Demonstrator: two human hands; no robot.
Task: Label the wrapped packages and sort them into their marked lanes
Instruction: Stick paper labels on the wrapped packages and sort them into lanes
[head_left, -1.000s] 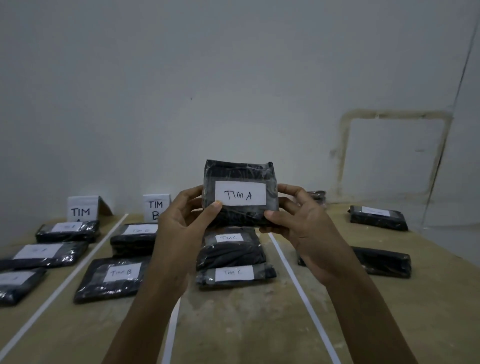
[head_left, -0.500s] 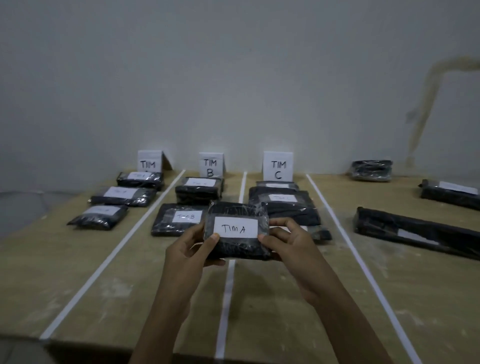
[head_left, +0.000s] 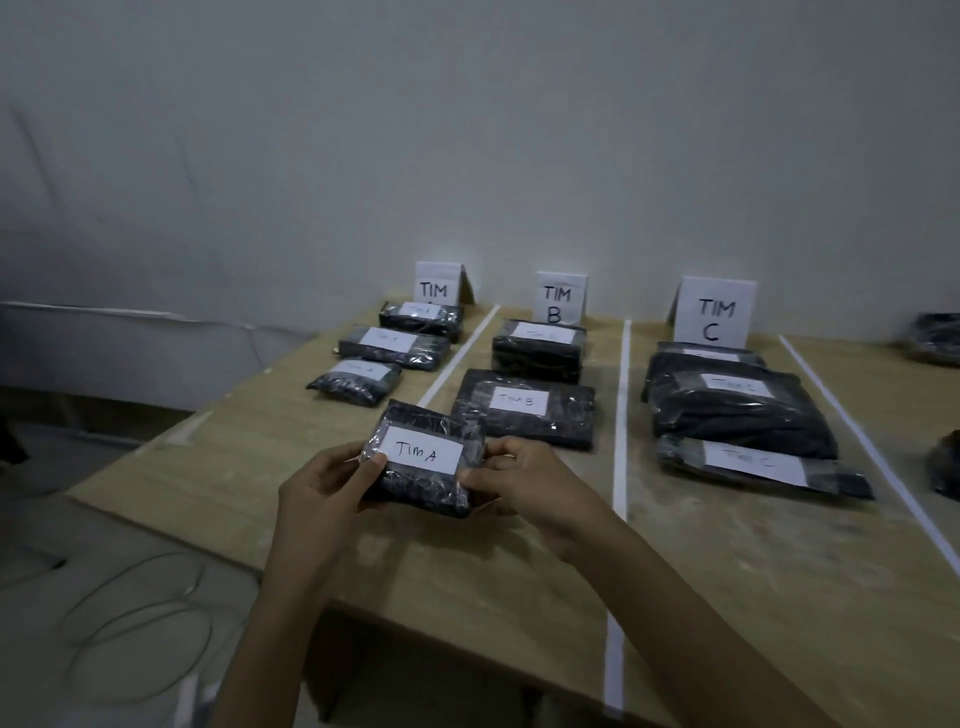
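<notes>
Package (head_left: 423, 460) labelled "TIM A" between both hands (head_left: 332, 480), near "TIM B" sign (head_left: 560, 300).

Held package (head_left: 423, 460) before lane A packages (head_left: 393, 345)

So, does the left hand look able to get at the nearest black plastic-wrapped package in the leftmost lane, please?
Probably not yet: the left hand and right hand both grip the black wrapped package labelled TIM A. Nothing stands between it and that nearest package, so once freed it likely could.
</notes>
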